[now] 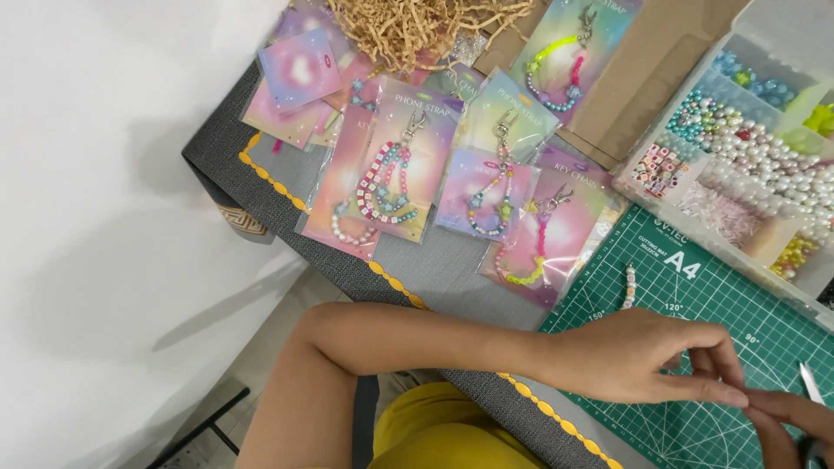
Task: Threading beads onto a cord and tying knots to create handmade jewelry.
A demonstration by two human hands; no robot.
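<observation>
- Over a green gridded cutting mat (695,287), the left hand (643,356) curls its fingers narrow, tips meeting the right hand (786,417) at the frame's lower edge; whether either pinches anything cannot be told.
- Just beyond the left hand lies a short strand of pale beads (628,287).
- Further out, toward the right hand's side, a clear plastic compartment box (695,230) holds white pearls, teal beads, small lettered cubes and yellow beads in separate sections.
- Well beyond the left forearm, pastel-carded beaded phone straps in clear sleeves (395,169) spread across grey cloth.
</observation>
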